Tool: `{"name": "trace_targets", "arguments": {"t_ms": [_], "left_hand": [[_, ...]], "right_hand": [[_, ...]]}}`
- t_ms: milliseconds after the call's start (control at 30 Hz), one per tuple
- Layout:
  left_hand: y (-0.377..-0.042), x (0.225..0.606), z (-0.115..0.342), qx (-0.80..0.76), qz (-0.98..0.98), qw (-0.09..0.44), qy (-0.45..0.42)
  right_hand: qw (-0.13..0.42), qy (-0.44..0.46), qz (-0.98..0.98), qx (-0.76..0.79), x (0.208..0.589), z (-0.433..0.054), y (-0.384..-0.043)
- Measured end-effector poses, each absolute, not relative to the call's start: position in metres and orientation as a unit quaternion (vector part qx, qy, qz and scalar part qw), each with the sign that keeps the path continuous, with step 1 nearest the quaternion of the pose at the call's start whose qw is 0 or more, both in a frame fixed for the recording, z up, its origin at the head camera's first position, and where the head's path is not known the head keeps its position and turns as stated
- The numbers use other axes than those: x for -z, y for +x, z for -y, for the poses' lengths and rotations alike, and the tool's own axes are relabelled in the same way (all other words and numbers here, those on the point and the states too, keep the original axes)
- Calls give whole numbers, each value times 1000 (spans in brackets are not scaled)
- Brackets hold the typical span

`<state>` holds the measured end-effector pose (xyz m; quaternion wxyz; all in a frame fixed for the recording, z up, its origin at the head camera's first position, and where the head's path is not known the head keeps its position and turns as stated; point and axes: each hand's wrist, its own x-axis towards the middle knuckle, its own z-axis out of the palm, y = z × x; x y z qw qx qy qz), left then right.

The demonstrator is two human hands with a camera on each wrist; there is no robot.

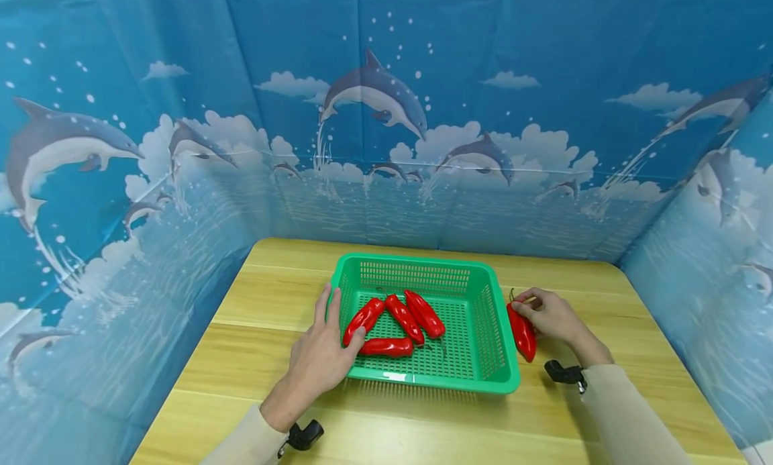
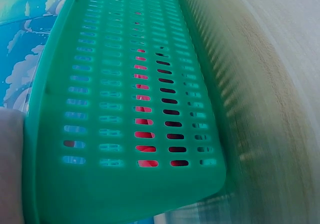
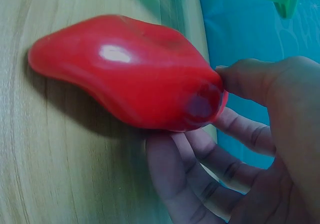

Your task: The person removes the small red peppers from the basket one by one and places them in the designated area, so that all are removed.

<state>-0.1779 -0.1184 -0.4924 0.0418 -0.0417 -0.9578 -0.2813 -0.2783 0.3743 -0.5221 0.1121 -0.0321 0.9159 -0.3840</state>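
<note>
A glossy red pepper (image 1: 523, 334) lies on the table just outside the right wall of a green plastic basket (image 1: 447, 382). My right hand (image 1: 558, 321) pinches this pepper at its stem end; in the right wrist view the thumb and fingertips sit around that end of the pepper (image 3: 125, 69). At the basket's left front corner, my left hand (image 1: 320, 351) rests on the rim, fingers extended along it and thumb reaching inside. Several more red peppers (image 1: 403, 317) lie on the basket floor. Red shows through the slots of the basket wall (image 2: 125, 184) in the left wrist view.
The basket stands on a light wooden table (image 1: 260, 331). Blue curtains printed with dolphins (image 1: 386, 203) hang behind the table and along its sides. Each wrist carries a small black device (image 1: 561, 372).
</note>
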Motion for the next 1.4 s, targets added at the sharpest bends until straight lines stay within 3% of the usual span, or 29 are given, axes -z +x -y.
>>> {"name": "trace_targets", "arguments": {"t_ms": [900,1400], "left_hand": [[-180,496,117,312,948,48,-35],[-181,492,127,355,934,6,-48]], "right_hand": [[74,-44,-948,308,518,-382,-272],[22,-64,-951,300,509,-380,-273]]}}
